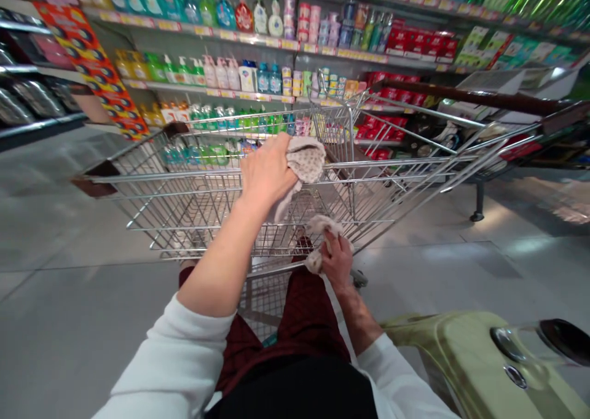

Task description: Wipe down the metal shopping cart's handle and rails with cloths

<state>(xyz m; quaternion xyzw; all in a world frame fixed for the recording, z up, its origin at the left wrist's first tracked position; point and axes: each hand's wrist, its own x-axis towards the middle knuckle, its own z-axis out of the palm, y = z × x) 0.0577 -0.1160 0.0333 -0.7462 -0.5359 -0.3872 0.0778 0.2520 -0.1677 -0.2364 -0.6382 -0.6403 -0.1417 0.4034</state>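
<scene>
A metal shopping cart (216,213) with brown plastic corners stands sideways just in front of me. My left hand (268,168) is closed around a pale, dotted cloth (308,160) at the cart's upper side rail, and part of the cloth hangs down inside the wires. Lower and to the right, my right hand (338,258) grips a bunched whitish cloth (318,225) beside the lower part of the basket. Whether this lower cloth touches the wires I cannot tell. The cart's brown handle (474,96) is at the right.
Behind the cart, shelves (258,38) hold many soap bottles, jars and red boxes. A pale green, rounded object (461,345) with dark-rimmed parts is close by at lower right. An orange patterned strip (85,56) edges the shelves at left. Grey floor (83,321) lies around the cart.
</scene>
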